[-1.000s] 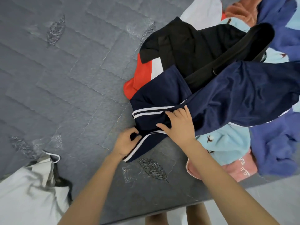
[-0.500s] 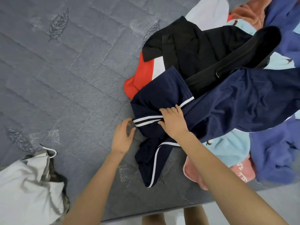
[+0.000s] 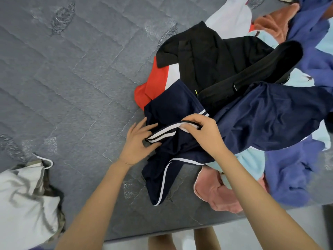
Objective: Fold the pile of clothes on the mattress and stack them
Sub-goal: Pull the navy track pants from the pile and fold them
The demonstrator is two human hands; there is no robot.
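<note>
A navy garment with white stripes [image 3: 261,120] lies at the near edge of the clothes pile on the grey mattress [image 3: 72,87]. My left hand [image 3: 138,143] pinches the striped hem at its left end, fingers curled round the fabric. My right hand [image 3: 203,130] grips the same striped edge a little further right and lifts it. One navy leg hangs down toward the mattress edge.
The pile holds a black garment [image 3: 216,56], a red and white piece [image 3: 155,83], light blue, pink [image 3: 216,192] and purple [image 3: 292,174] clothes on the right. A white and camouflage garment [image 3: 27,204] lies at the near left. The mattress edge runs along the bottom.
My left hand, apart from the navy garment half a second ago, now holds its striped hem. My right hand has turned and lifted the striped edge. The camera moved closer.
</note>
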